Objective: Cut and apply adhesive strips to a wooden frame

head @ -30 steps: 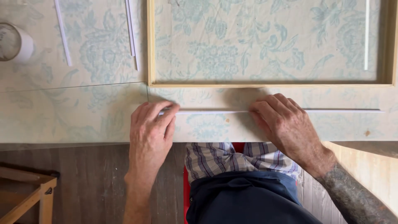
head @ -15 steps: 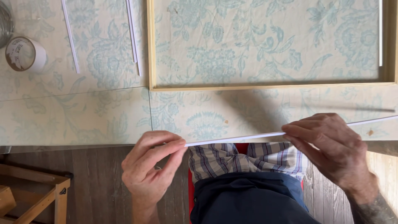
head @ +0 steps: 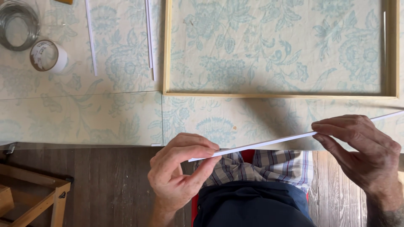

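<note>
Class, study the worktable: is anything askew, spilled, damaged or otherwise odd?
Nothing stands out. The wooden frame lies flat, loose white strips lie beside it, and both hands hold one white strip intact.

Below the pale wooden rectangular frame (head: 277, 95), a band of floral-patterned tabletop (head: 105, 117) lies bare to the near edge, crossed only by the long thin white strip (head: 261, 145) pinched between the left hand (head: 179, 172) and right hand (head: 364, 153). Left of the frame, loose white strips (head: 149, 38), a roll of tape (head: 47, 56) and a round glass jar (head: 17, 25) stand in the way.
</note>
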